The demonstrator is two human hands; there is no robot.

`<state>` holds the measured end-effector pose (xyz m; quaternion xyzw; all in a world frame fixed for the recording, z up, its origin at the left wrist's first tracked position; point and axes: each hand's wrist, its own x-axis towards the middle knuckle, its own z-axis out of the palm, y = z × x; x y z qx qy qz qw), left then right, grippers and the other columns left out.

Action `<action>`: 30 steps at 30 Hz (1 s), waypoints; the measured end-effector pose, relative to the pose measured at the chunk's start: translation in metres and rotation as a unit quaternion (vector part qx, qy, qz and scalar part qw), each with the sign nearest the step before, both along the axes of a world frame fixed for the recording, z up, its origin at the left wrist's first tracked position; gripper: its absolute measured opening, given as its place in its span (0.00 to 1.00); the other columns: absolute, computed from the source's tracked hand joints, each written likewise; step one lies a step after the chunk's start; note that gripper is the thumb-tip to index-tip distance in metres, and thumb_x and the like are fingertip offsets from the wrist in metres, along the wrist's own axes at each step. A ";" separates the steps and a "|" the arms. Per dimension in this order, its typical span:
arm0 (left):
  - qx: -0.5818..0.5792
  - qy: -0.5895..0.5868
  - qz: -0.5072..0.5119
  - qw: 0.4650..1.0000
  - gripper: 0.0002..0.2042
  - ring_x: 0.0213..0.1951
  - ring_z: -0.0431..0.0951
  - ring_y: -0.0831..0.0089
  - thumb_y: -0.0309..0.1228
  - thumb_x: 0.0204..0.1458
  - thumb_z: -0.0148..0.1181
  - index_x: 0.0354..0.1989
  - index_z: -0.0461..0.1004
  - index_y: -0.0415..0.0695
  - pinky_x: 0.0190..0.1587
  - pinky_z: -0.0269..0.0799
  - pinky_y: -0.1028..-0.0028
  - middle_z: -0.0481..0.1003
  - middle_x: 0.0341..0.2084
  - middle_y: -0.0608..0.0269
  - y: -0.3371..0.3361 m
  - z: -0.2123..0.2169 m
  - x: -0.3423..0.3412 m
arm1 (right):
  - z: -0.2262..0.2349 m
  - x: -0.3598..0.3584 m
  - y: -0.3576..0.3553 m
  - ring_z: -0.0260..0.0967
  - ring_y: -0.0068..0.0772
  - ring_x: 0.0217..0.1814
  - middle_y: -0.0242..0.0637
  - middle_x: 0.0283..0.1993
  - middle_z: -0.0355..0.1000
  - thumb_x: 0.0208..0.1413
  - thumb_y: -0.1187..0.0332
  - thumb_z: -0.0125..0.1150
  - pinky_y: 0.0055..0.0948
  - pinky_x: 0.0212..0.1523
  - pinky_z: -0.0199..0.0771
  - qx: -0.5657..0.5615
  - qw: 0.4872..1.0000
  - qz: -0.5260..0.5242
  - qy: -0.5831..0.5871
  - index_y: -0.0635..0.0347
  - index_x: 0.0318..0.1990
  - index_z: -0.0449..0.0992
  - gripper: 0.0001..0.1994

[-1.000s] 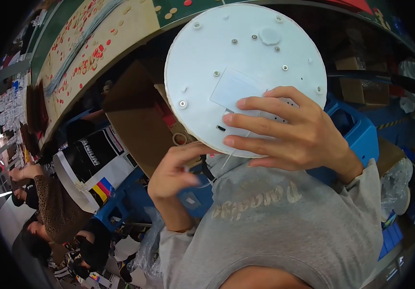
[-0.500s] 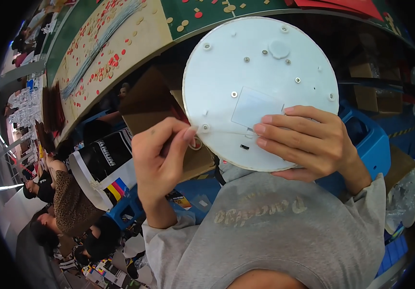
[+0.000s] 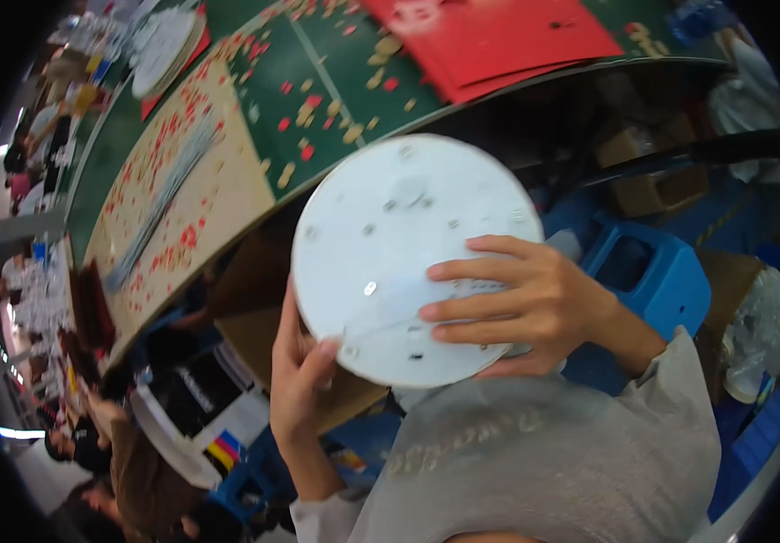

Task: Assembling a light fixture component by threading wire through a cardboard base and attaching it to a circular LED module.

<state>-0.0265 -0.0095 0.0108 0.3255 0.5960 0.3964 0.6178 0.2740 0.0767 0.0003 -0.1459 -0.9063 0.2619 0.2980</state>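
Both hands grip a white round disc (image 3: 399,244). The left hand (image 3: 304,380) clasps its lower-left edge; the right hand (image 3: 535,303) spreads across its face, near the table (image 3: 227,181) edge

Bright, even overhead light – soft motion blur throughout, heavy fisheye bending and black vignetting at the rim.

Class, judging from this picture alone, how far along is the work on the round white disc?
Done: the white disc is off the green table and raised. In hand: the right hand lies flat across its face, and the left hand grips its lower edge. Left: it has not yet been set down anywhere.
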 end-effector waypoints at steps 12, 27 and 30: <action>0.027 -0.178 0.133 0.975 0.36 0.13 0.55 0.87 0.34 0.58 0.61 0.71 0.49 0.36 0.16 0.49 0.85 0.74 0.39 0.58 -0.044 -0.019 0.038 | -0.023 0.051 0.159 0.59 0.41 0.74 0.38 0.66 0.71 0.54 0.52 0.69 0.46 0.70 0.61 0.154 0.907 -0.351 -0.175 0.51 0.63 0.74 0.30; 0.088 -0.193 0.165 0.963 0.34 0.13 0.53 0.90 0.31 0.63 0.54 0.74 0.44 0.40 0.16 0.47 0.84 0.72 0.29 0.68 -0.056 -0.030 0.053 | 0.130 0.123 0.142 0.80 0.35 0.43 0.45 0.45 0.80 0.59 0.67 0.59 0.29 0.36 0.77 0.583 0.600 -0.521 0.167 0.67 0.42 0.80 0.11; 0.093 -0.207 0.165 0.960 0.35 0.14 0.53 0.90 0.31 0.64 0.53 0.75 0.42 0.42 0.17 0.46 0.84 0.71 0.27 0.70 -0.051 -0.040 0.053 | 0.122 0.098 0.110 0.79 0.32 0.45 0.45 0.47 0.80 0.62 0.68 0.55 0.25 0.42 0.79 0.433 0.659 -0.563 0.246 0.68 0.46 0.81 0.13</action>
